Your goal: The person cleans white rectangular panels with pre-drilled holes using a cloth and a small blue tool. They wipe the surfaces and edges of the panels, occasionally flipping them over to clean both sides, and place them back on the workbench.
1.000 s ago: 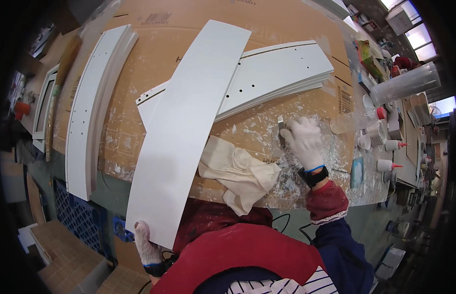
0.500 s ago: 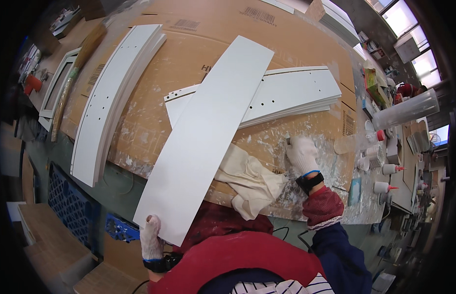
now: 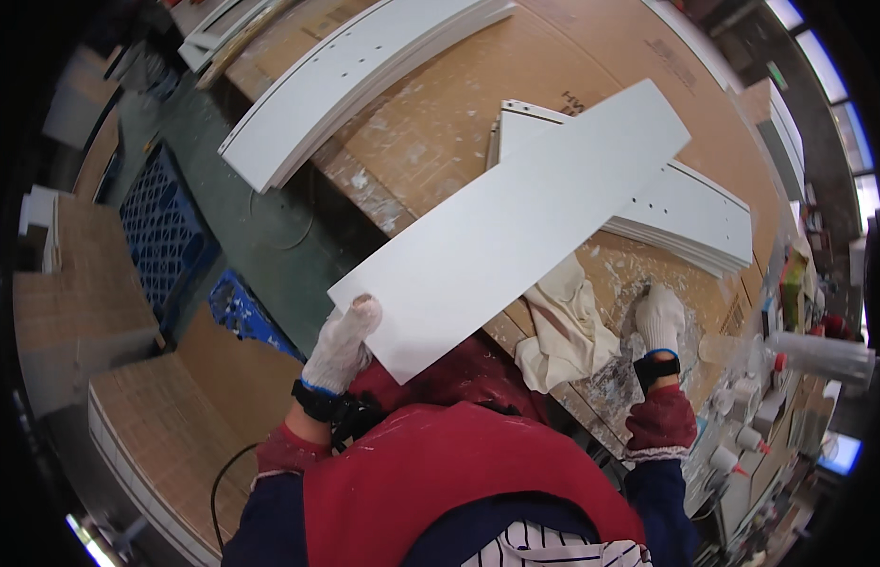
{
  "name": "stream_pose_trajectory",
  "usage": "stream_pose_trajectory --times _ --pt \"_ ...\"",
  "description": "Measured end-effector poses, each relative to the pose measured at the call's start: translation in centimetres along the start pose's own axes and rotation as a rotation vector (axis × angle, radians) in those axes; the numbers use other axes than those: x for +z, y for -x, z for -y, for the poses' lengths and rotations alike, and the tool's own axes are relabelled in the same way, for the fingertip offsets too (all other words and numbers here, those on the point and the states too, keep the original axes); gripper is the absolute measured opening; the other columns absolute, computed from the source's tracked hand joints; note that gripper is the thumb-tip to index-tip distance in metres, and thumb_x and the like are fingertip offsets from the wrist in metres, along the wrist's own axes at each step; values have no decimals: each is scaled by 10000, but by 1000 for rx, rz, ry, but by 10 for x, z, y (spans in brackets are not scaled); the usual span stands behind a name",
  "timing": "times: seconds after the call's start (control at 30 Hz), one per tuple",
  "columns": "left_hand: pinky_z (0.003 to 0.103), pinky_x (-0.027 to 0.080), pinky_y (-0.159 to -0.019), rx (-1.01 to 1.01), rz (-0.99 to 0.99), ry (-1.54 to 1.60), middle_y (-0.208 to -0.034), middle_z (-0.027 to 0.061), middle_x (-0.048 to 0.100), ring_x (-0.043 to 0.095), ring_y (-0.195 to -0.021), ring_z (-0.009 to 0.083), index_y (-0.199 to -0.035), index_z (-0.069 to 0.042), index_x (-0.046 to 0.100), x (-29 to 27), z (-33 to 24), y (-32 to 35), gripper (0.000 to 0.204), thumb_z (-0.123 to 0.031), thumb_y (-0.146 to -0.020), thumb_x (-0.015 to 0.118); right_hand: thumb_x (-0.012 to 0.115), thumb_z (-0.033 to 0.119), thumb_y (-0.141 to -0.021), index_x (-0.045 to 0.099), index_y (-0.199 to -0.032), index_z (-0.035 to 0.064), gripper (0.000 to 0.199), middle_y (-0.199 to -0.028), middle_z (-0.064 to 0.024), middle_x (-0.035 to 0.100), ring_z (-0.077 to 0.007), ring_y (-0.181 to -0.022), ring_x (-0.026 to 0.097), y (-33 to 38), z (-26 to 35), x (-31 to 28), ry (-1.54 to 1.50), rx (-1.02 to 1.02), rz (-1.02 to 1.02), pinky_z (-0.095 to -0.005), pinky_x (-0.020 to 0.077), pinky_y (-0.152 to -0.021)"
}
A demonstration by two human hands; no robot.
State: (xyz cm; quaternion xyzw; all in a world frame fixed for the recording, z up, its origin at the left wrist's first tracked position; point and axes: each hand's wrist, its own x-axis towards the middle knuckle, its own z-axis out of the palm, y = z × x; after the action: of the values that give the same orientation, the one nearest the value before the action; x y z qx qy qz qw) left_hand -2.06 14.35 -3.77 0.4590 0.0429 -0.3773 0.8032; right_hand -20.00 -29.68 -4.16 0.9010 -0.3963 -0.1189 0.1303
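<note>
My left hand (image 3: 350,335), in a white knitted glove, grips the near corner of a long plain white panel (image 3: 516,227), thumb on its upper face. The panel's far end lies across a stack of white drilled panels (image 3: 700,213) on the cardboard-covered table. My right hand (image 3: 660,319), gloved too, is at the paint-flecked cardboard by the table's near edge. Its fingers are curled under and closed; what they hold, if anything, is hidden. Between the panel and my right hand lies a crumpled cream cloth (image 3: 568,331).
Another stack of white drilled panels (image 3: 355,71) overhangs the table at the upper left. A blue plastic pallet (image 3: 166,231) and brown boards (image 3: 175,425) are on the left. To the right stand a clear plastic cylinder (image 3: 823,359) and red-tipped white bottles (image 3: 728,460).
My view has turned left, so the table appears shifted right. The panel is still in my left hand, now lying at a flatter slant across the picture. My right hand remains closed by the cloth.
</note>
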Motion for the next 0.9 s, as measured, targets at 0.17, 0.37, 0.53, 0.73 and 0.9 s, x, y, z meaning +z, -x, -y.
stream_pose_trajectory --times 0.17,0.37,0.53,0.73,0.9 --pt "314 417 -1003 115 61 132 -1277 133 534 525 -1171 199 -1304 38 436 10 1 2 523 -396 -1016 400 558 258 -803 651 -854 23 258 -846 -246 655 -432 -843 628 10 -3 -24 -216 -76 85 -498 486 -752" --pt "325 409 -1001 349 105 -293 -1283 157 530 518 -1191 227 -1359 18 398 19 -2 1 610 -473 -1019 278 578 285 -780 638 -753 22 271 -791 -237 643 -416 -808 625 4 -9 -26 -311 -59 79 -488 469 -720" --pt "325 397 -1015 155 278 195 -1339 154 484 495 -1204 237 -1361 21 402 -3 3 2 651 -516 -999 334 579 261 -780 624 -774 32 234 -819 -229 641 -407 -822 623 6 -6 -30 -307 -57 129 -488 469 -719" --pt "320 423 -976 140 252 -26 -1244 116 542 520 -1135 220 -1285 6 463 -18 9 5 490 -389 -998 423 556 199 -826 609 -928 61 180 -944 -211 613 -411 -885 597 11 -14 -6 -113 -344 -13 -498 468 -737" --pt "292 501 -878 9 218 184 -1094 30 597 598 -984 149 -1130 -57 543 -17 6 8 212 -174 -954 531 578 176 -821 592 -965 47 194 -1020 -207 600 -413 -910 585 23 -3 -21 -354 -306 -12 -484 466 -785"
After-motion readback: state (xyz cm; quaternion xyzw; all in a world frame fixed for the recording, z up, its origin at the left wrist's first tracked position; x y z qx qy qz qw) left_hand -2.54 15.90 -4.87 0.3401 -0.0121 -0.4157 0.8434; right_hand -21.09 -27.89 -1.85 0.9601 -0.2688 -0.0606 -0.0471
